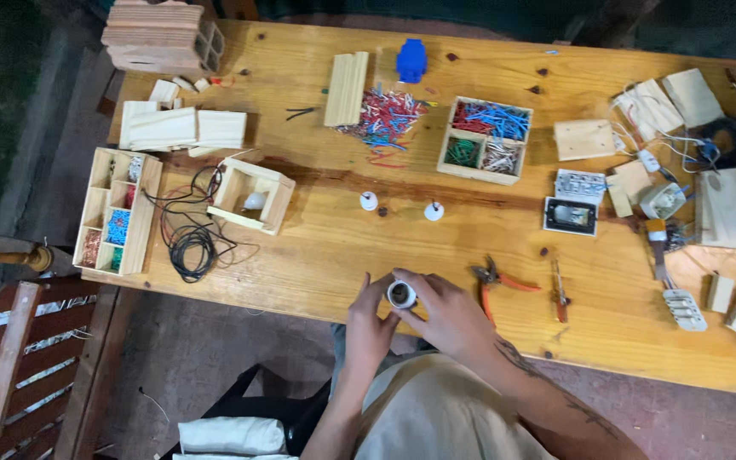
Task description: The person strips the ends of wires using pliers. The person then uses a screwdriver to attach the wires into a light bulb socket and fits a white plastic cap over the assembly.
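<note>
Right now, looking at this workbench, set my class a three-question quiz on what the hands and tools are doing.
1. True or false: both hands hold the white socket.
2. Which tool lies nearest the right hand? A) pliers B) hammer C) saw
3. Fill in: the bulb sits inside a wooden ____.

Key: 1 true: left hand too. 2 A, orange pliers. 3 box.

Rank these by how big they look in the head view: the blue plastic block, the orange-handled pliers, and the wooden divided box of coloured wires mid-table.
1. wooden divided box
2. orange-handled pliers
3. blue plastic block
The last two look close; the block lies farther off.
</note>
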